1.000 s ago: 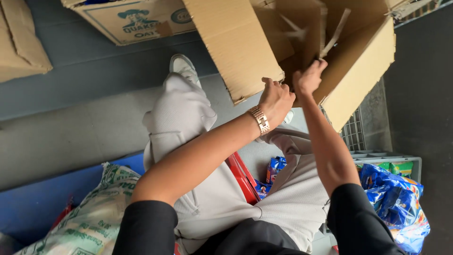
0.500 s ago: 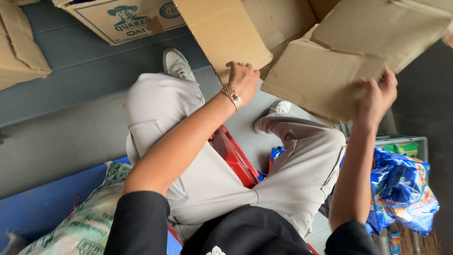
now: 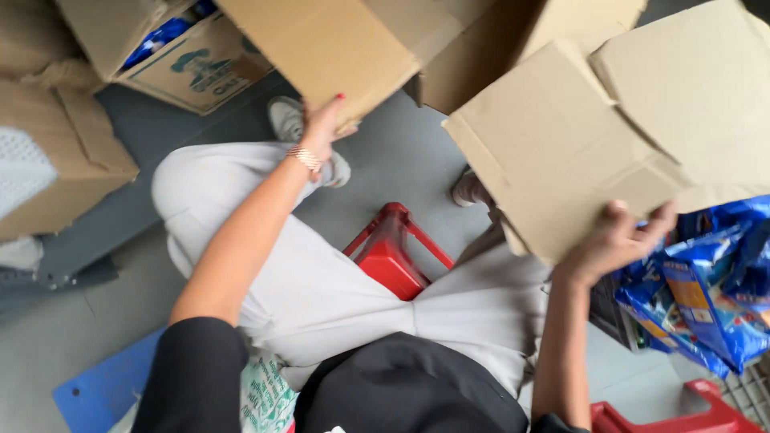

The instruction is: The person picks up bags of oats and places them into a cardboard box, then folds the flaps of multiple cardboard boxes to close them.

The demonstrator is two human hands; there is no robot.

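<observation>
A large plain brown corrugated cardboard box (image 3: 513, 104) is held up in front of the seated person, above the knees, with its flaps opened outward. The left arm is stretched forward and up, a gold-coloured wrist bracelet (image 3: 305, 157) being worn at the wrist; the left hand (image 3: 325, 127) is closed on the lower edge of the left-hand flap, the fingers curled around it with a red-painted nail showing. The right arm is raised from the elbow, and the right hand (image 3: 613, 240) is pressed up under the right-hand flap, the fingers spread and the thumb laid against the cardboard edge.

Below the box, pale grey trousers (image 3: 321, 281) and white sneakers (image 3: 289, 120) are seen over a grey floor (image 3: 401, 160), and a red plastic stool (image 3: 393, 252) is straddled between the legs. At the upper left a second cardboard carton with a blue-and-white printed label (image 3: 192, 68) is stood open, blue packets showing inside it. Further left, a worn brown cardboard piece (image 3: 72, 168) is lain against the floor. At the right edge, glossy blue snack packets with red and yellow print (image 3: 706, 281) are piled just beside the right hand. A blue flat board (image 3: 112, 385) and a green-printed white woven sack (image 3: 265, 397) are seen at the lower left.
</observation>
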